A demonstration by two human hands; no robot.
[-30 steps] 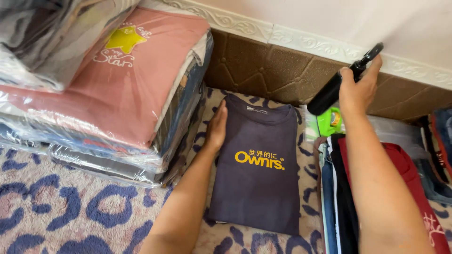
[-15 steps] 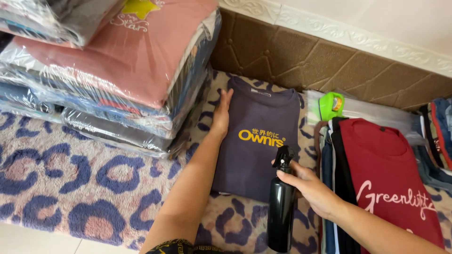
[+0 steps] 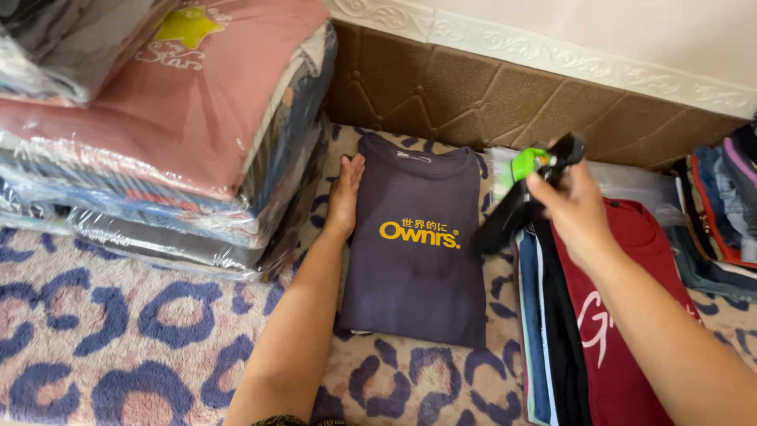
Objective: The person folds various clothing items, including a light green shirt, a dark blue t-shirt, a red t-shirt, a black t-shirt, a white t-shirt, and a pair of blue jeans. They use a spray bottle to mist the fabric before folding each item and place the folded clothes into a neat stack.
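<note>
A folded dark navy T-shirt [image 3: 415, 244] with yellow lettering on its chest lies flat on a leopard-patterned blanket [image 3: 102, 347], its collar toward the far wall. The left hand [image 3: 344, 192] rests open and flat on the shirt's left edge near the shoulder, fingers together and stretched toward the collar, gripping nothing.

Just right of the shirt, the right hand [image 3: 574, 207] is raised above the bedding and closed around the top of a black spray bottle [image 3: 516, 211]. The bottle tilts, its body slanting down and left so that its lower end hangs over the shirt's right edge. Its green nozzle part [image 3: 528, 164] shows just left of the fingers.

Under the right forearm, a pile of folded clothes sits right of the shirt, topped by a dark red shirt [image 3: 607, 315] with white lettering; dark and blue layers show along its left edge. Farther right, more folded garments [image 3: 721, 213] lie stacked.

To the left, a tall stack of plastic-wrapped clothes [image 3: 158, 150] stands on the blanket, a pink item with a yellow star on top. A brown padded wall panel [image 3: 473, 99] runs along the far side.
</note>
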